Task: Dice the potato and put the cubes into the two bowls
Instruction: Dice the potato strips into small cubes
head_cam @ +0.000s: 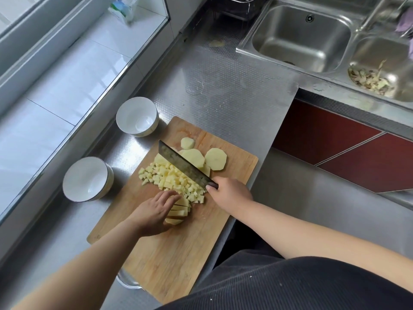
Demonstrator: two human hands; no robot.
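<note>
Two bowls (137,116) (87,179) sit left of the cutting board (169,253).

We see a steel worktop (223,90) with a dotted texture, a double steel sink (301,34) at the far right, pale wall tiles (73,79) along the left catching daylight, and dark red cabinet fronts (335,139) below.

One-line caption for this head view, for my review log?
Right hand holds cleaver over potato cubes on cutting board; left hand steadies potato strips; both bowls empty.
</note>
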